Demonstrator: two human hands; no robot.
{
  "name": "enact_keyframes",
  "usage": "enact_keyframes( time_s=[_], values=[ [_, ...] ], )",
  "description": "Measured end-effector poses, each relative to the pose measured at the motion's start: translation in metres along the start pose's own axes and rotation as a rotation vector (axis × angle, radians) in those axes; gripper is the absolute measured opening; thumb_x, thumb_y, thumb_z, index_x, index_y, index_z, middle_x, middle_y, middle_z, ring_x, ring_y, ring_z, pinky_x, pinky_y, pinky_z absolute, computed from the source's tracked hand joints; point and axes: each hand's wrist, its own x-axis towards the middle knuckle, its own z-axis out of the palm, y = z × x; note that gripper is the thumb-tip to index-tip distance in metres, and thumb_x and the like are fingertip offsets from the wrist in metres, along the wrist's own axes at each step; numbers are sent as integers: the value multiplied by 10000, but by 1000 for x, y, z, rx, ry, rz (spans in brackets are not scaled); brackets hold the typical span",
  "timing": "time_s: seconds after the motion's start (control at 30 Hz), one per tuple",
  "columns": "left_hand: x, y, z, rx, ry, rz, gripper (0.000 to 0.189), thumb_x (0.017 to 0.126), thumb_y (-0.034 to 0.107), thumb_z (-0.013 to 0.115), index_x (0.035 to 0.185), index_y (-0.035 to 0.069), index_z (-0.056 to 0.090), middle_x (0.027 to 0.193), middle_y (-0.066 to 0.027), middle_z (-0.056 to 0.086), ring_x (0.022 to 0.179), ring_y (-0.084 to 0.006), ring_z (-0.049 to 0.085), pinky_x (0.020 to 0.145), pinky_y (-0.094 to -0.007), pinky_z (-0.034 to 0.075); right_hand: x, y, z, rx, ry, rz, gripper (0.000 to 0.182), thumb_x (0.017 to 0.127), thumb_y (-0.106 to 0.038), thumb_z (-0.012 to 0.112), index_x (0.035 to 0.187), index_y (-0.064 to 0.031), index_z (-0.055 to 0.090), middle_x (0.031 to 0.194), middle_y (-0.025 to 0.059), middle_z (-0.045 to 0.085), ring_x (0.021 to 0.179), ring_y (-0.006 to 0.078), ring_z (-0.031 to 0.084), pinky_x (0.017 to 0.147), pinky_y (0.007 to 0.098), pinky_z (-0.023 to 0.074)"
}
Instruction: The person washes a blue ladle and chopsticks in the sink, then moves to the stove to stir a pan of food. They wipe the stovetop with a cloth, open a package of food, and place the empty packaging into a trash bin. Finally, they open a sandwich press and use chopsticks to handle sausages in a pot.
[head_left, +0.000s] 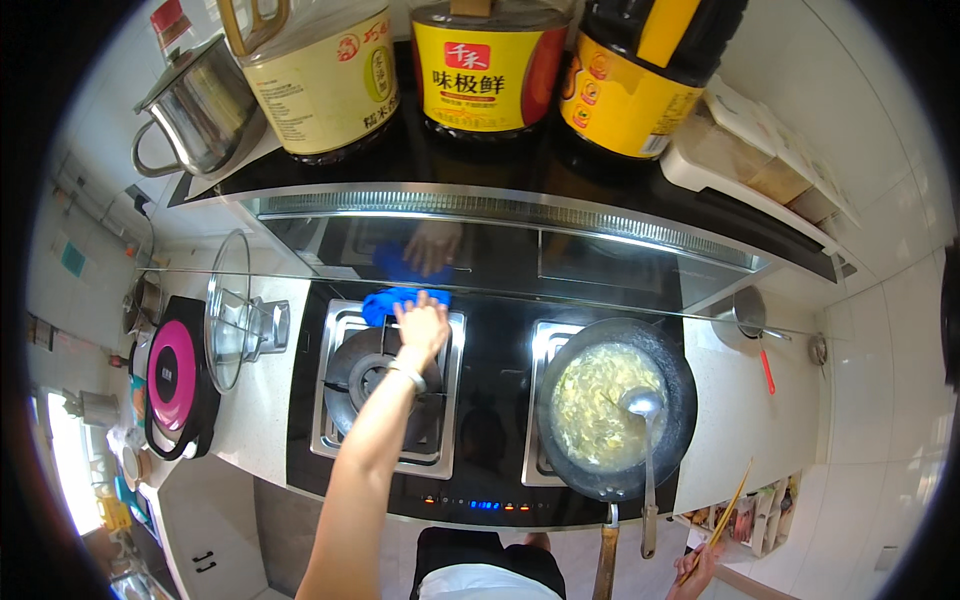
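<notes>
My left hand (422, 324) presses on a crumpled blue cloth (386, 304) at the back edge of the left gas burner (369, 377), fingers spread over it. At the lower right, my right hand (697, 574) holds a pair of wooden chopsticks (726, 517) pointing up and away. A dark wok (679, 382) with a wooden handle sits over the right burner, holding a pale yellow-green egg soup (592, 397). A metal ladle (649, 465) rests in the wok, its bowl in the soup and its handle over the near rim.
Left of the black glass hob stand a glass lid (228, 337) on a rack and a pink and black electric appliance (172, 375). Large sauce bottles (491, 82) and a steel pot (202, 112) stand on the range hood. A small saucepan (739, 311) and a red-handled utensil (766, 371) lie right.
</notes>
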Motion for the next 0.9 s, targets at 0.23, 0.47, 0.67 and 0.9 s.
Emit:
enact_keyframes(
  time_s=[0.23, 0.47, 0.67, 0.9],
  values=[
    [-26, 92, 48, -182, 67, 474, 396, 924, 267, 458, 1299, 160, 528, 1401, -72, 451, 1299, -328, 379, 1091, -546, 235, -10, -16, 7, 38, -15, 29, 168, 968, -197, 532, 834, -103, 493, 633, -33, 339, 540, 74, 340, 490, 216, 313],
    [-161, 81, 38, -217, -46, 686, 433, 925, 251, 508, 1352, 186, 483, 1466, -51, 374, 1368, -311, 302, 1110, -504, 216, -20, -18, 23, 24, -21, -27, 227, 982, -180, 508, 773, -104, 464, 611, -41, 295, 520, 67, 317, 485, 212, 305],
    [-137, 77, 30, -197, 37, 751, 458, 894, 230, 564, 1347, 225, 491, 1475, -43, 353, 1358, -304, 308, 1096, -508, 251, -19, -3, -9, 30, -91, -82, 209, 1000, -247, 432, 879, -90, 495, 549, -52, 324, 465, 48, 314, 506, 222, 347],
    [-55, 103, 55, -137, 112, 549, 474, 950, 300, 472, 1415, 301, 382, 1526, -29, 263, 1393, -332, 231, 1103, -574, 165, -48, 7, -29, 19, -108, -100, 241, 997, -280, 452, 864, -81, 476, 583, -46, 331, 491, 48, 301, 517, 223, 313]
  ],
)
